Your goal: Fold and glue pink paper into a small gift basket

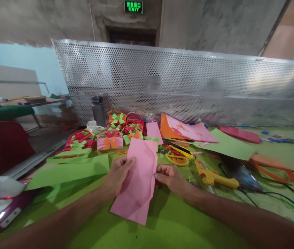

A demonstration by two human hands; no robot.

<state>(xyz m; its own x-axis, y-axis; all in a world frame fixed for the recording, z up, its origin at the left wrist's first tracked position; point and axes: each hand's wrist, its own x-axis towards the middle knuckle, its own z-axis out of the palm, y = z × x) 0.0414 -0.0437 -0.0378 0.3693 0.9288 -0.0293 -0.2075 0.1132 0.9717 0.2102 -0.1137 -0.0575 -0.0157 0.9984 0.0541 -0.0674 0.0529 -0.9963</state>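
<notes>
A pink folded sheet (139, 183), felt or thick paper by its look, is held up over the green table in the middle of the view. My left hand (118, 174) grips its left edge, thumb on the front face. On the opposite side my right hand (169, 176) pinches the right edge, where a layer stands slightly apart. Just behind the sheet lie small decorated bags, among them a pink one with an orange bow (109, 142) and a red one with a green bow (79, 142). Yellow-handled scissors (179, 154) rest beyond my right hand.
A yellow glue gun (215, 178) and a dark phone-like device (242, 174) with cables lie at right. Green sheets (71, 174) are stacked at left near a purple power strip (1, 214). A grey bottle (98, 112) stands before the perforated metal screen (183, 79).
</notes>
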